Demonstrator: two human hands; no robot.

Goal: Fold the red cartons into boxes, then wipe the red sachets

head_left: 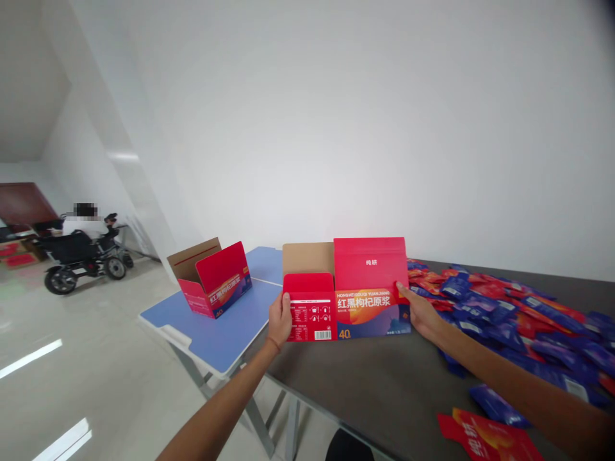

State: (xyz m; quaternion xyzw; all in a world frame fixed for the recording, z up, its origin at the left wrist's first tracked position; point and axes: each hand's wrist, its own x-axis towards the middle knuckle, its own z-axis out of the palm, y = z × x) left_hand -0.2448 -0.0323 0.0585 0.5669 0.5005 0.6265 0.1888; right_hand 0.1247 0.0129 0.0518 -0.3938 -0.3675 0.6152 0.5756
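Observation:
A red carton with white lettering and an orange-blue band stands on the grey table, its flaps raised and brown inside showing. My left hand grips its left side panel. My right hand holds its right front edge, fingers closed on the card. Both arms reach forward from the lower edge of the picture.
A second open red carton sits on the blue table to the left. A heap of several blue and red sachets covers the grey table's right side. A flat red card lies near me. A person sits by a wheeled chair far left.

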